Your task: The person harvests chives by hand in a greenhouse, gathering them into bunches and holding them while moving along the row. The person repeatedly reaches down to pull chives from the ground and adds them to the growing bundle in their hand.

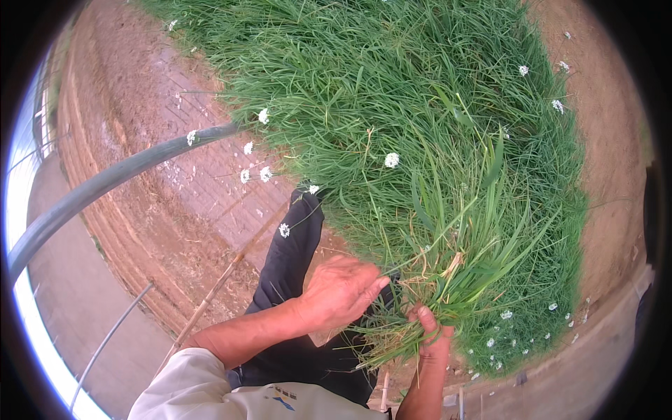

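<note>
My right hand [434,328] grips a thick bundle of pulled grass [467,283], its thumb across the stalks. Broad green blades fan out from the bundle's far side, and a tangle of thin, partly yellowed stalks hangs toward my lap. Left of it, my left hand [344,289] is closed with thumb and forefinger together on a long green grass stem [428,249], which slants up to the right. Just beyond both hands grows a dense bed of garlic chives [378,94] with narrow leaves and white flower heads such as this one [391,160].
A grey metal pipe [121,170] arches in from the left to the bed's edge. A bamboo pole [226,275] lies slanted beside my dark-trousered leg [286,247]. Another thin rod [113,341] stands at lower left. Bare soil [611,131] borders the bed's right side.
</note>
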The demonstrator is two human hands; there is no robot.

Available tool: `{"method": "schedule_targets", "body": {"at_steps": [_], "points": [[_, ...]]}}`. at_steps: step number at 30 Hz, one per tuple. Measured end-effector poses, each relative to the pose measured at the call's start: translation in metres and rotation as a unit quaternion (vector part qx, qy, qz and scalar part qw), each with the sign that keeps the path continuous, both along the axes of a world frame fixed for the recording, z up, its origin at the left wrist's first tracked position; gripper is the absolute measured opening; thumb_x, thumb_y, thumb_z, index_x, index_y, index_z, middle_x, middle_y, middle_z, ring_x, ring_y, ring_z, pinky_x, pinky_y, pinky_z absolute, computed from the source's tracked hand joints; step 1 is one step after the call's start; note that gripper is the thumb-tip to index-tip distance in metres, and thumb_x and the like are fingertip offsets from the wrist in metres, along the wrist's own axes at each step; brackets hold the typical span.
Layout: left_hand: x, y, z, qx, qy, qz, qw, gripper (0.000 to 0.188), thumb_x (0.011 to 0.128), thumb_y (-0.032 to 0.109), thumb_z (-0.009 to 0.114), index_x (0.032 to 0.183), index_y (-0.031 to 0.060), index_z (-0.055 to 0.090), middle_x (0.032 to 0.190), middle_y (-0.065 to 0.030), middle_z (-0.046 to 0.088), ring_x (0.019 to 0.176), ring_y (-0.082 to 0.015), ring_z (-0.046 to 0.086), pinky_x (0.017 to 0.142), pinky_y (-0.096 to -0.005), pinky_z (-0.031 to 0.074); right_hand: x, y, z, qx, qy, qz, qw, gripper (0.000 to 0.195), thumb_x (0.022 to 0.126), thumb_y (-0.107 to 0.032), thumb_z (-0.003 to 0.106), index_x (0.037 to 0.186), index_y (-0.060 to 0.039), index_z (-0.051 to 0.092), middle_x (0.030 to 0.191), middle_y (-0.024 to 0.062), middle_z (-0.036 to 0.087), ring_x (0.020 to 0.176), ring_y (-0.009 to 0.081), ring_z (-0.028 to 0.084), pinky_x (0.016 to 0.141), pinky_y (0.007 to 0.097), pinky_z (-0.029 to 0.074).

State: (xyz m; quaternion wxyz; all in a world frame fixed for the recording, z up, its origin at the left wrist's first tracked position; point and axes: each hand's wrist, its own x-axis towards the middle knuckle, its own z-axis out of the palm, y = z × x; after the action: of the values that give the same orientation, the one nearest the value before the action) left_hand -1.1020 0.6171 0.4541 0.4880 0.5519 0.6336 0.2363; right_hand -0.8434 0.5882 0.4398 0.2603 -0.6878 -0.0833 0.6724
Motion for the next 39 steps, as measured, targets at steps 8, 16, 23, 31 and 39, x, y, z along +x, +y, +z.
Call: {"method": "schedule_targets", "body": {"at_steps": [8, 16, 23, 31, 39], "points": [[0.088, -0.031, -0.02, -0.044, -0.011, -0.189, 0.981, 0.02, 0.081, 0.015, 0.063, 0.093, 0.0017, 0.054, 0.079, -0.0142, 0.066, 0.076, -0.0341, 0.068, 0.069, -0.0441, 0.053, 0.011, -0.022, -0.009, -0.033, 0.04, -0.043, 0.998, 0.068, 0.068, -0.017, 0.094, 0.124, -0.0018, 0.06, 0.109, 0.0068, 0.068, 0.094, 0.0227, 0.067, 0.083, 0.0387, 0.057], [0.059, -0.05, -0.016, 0.033, 0.111, -0.221, 0.968, 0.028, 0.078, 0.014, 0.063, 0.1, -0.0037, 0.06, 0.08, -0.0101, 0.065, 0.074, -0.0267, 0.068, 0.065, -0.0384, 0.051, -0.034, 0.0, -0.013, -0.117, 0.048, -0.046, 0.991, 0.05, 0.078, -0.006, 0.082, 0.121, 0.0005, 0.058, 0.089, 0.0117, 0.068, 0.084, 0.0275, 0.068, 0.08, 0.0401, 0.058], [-0.059, 0.004, 0.005, -0.061, -0.026, -0.061, 0.996, 0.03, 0.104, 0.03, 0.053, 0.105, 0.0028, 0.066, 0.082, -0.0123, 0.061, 0.079, -0.0322, 0.066, 0.07, -0.044, 0.055, -0.053, 0.024, -0.026, -0.055, -0.032, 0.053, 0.997, 0.047, 0.083, -0.003, 0.077, 0.122, 0.0002, 0.053, 0.082, 0.0123, 0.064, 0.075, 0.0262, 0.066, 0.071, 0.0401, 0.056], [-0.323, 0.004, -0.208, -0.133, 0.346, 0.355, 0.858, 0.024, 0.097, 0.023, 0.063, 0.104, -0.0004, 0.061, 0.088, -0.0142, 0.062, 0.083, -0.0357, 0.064, 0.073, -0.0466, 0.053, -0.051, 0.031, -0.034, -0.059, -0.096, 0.05, 0.992, 0.055, 0.084, -0.001, 0.076, 0.131, -0.0024, 0.048, 0.09, 0.0111, 0.064, 0.072, 0.0244, 0.065, 0.069, 0.0401, 0.056], [-0.332, 0.0, -0.247, -0.25, -0.135, 0.701, 0.654, 0.018, 0.092, 0.017, 0.06, 0.077, 0.0091, 0.054, 0.066, -0.0032, 0.049, 0.054, -0.0153, 0.05, 0.045, -0.0362, 0.038, -0.069, 0.036, -0.034, -0.054, -0.097, 0.07, 0.991, 0.056, 0.085, -0.002, 0.077, 0.133, -0.003, 0.046, 0.09, 0.0109, 0.063, 0.072, 0.0244, 0.064, 0.069, 0.04, 0.055]]}}
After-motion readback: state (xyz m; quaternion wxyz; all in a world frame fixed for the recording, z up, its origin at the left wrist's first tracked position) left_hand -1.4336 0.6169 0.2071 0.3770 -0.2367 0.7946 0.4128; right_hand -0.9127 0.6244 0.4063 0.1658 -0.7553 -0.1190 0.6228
